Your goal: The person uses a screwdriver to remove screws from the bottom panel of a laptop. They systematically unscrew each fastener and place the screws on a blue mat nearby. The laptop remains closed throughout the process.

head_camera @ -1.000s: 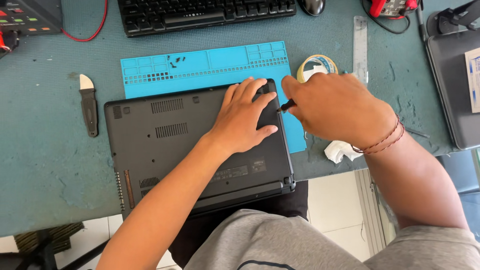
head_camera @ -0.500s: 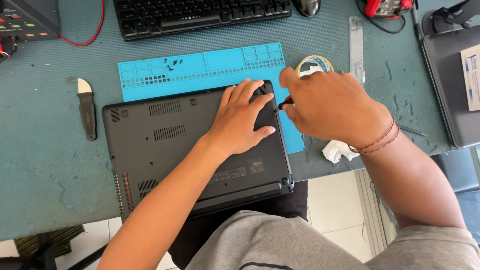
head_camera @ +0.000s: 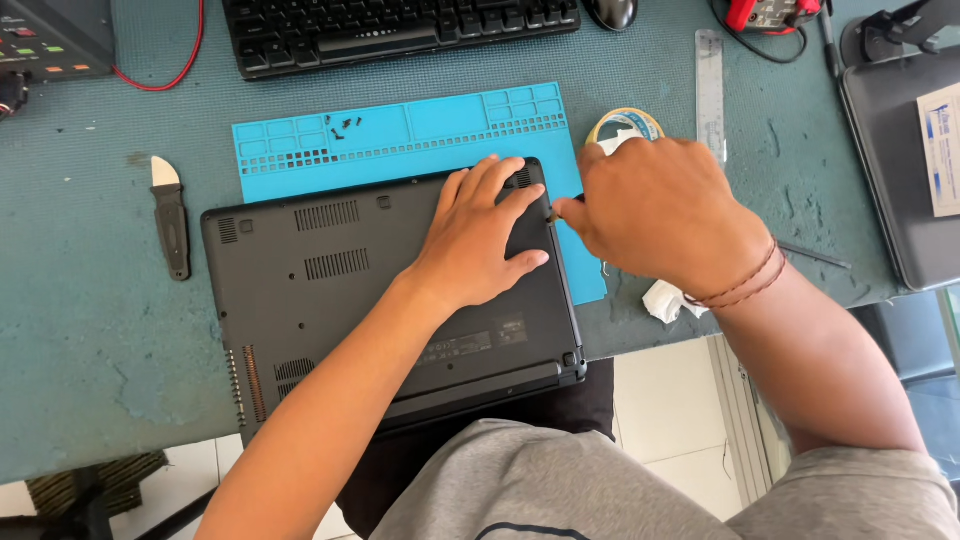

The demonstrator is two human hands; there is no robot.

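A black laptop (head_camera: 330, 290) lies upside down on the teal bench, its near edge over my lap. My left hand (head_camera: 480, 235) rests flat on its base near the far right corner, fingers spread. My right hand (head_camera: 655, 215) is closed around a small dark tool whose tip (head_camera: 553, 215) meets the laptop's right edge beside my left thumb. Most of the tool is hidden inside the fist. Under the laptop's far side lies a blue silicone work mat (head_camera: 400, 130) with a few tiny dark screws (head_camera: 342, 125) in one tray.
A black-handled pry tool (head_camera: 172, 220) lies left of the laptop. A black keyboard (head_camera: 400, 30) and mouse (head_camera: 612, 12) sit at the back, a tape roll (head_camera: 625, 125) and steel ruler (head_camera: 709, 85) to the right. A second grey laptop (head_camera: 900, 170) is far right. Crumpled tissue (head_camera: 665, 300) lies near the edge.
Both hands stay at the laptop's far right corner. The right hand has shifted slightly along the edge; the view has drifted a little. Nothing was picked up or let go.
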